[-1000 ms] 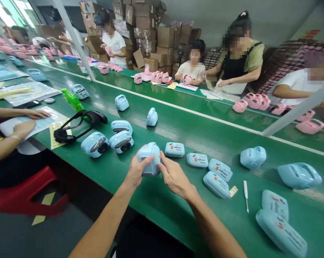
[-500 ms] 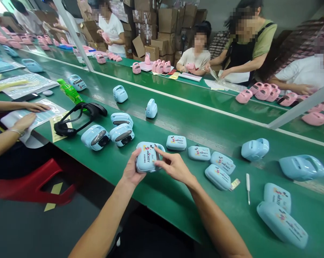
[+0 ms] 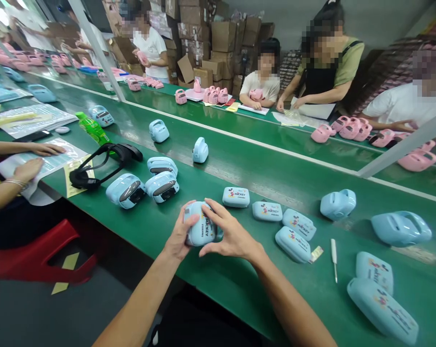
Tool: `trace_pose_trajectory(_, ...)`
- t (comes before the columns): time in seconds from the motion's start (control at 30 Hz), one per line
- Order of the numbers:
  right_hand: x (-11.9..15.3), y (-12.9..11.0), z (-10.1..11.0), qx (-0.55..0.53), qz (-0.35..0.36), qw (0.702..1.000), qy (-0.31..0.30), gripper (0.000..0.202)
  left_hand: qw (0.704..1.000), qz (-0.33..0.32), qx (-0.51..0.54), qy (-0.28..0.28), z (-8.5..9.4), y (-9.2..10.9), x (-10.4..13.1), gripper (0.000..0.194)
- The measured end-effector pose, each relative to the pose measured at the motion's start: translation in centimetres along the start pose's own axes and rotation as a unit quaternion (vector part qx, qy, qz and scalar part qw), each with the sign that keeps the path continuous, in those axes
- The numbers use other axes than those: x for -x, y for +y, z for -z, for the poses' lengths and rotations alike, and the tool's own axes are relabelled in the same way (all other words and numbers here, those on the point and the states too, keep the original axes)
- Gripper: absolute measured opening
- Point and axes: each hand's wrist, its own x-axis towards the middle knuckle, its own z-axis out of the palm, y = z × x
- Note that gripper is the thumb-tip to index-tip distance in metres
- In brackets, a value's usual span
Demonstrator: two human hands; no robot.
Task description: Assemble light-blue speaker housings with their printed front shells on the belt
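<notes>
A light-blue plastic case (image 3: 199, 233) with a printed mouse figure and "MICKEY" lettering is between my two hands, a little above the near edge of the green table. My left hand (image 3: 180, 236) wraps its left side, thumb across the printed face. On the other side, my right hand (image 3: 234, 233) holds it with fingers over the top and the thumb at the lower edge. Part of the case's right side is hidden behind those fingers. Several similar printed cases (image 3: 293, 244) lie to the right. A white-handled screwdriver (image 3: 334, 260) rests beyond them.
Blue handled units (image 3: 162, 186) and a black head strap (image 3: 105, 166) are at left, near a green packet (image 3: 91, 129). A co-worker's hands (image 3: 32, 166) rest on sheets there. Across the table, people handle pink units (image 3: 355, 127). A red stool (image 3: 40, 255) stands below left.
The case has turned and tilted between my hands. My right fingers have moved from its right edge to over its top, with the thumb lower. The view has shifted slightly.
</notes>
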Motion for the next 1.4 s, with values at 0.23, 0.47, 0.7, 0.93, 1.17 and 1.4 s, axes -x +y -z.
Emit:
trace_pose_trajectory(0.23,0.2,-0.1,-0.7,0.042,0.048,0.998,0.005,0.112,0.994,-0.044,-0.098,-0.026,0.2,0.4,1.1,0.077)
trace_pose_trajectory(0.47,0.5,-0.5,-0.4,0.044,-0.016,0.999,-0.013,0.099,0.991,-0.043,-0.129,-0.009,0.3,0.8,1.6,0.075)
trace_pose_trajectory(0.7,0.7,-0.4,-1.4,-0.003,-0.033,0.999,0.008,0.103,0.996,-0.008,-0.090,-0.009,0.0,0.7,1.7,0.069)
trace_pose_trajectory(0.93,0.4,0.1,-2.0,-0.058,-0.076,0.995,-0.005,0.108,0.998,0.010,-0.052,0.024,0.3,-0.3,1.3,0.066)
trace_pose_trajectory(1.17,0.5,0.2,-4.9,-0.186,-0.200,0.960,0.059,0.128,0.996,-0.053,0.037,0.054,1.3,-1.6,0.1,0.063)
trace_pose_trajectory(1.4,0.0,0.7,-7.4,-0.452,-0.324,0.814,0.167,0.106,0.988,-0.153,0.021,0.002,3.9,-2.3,-2.0,0.062)
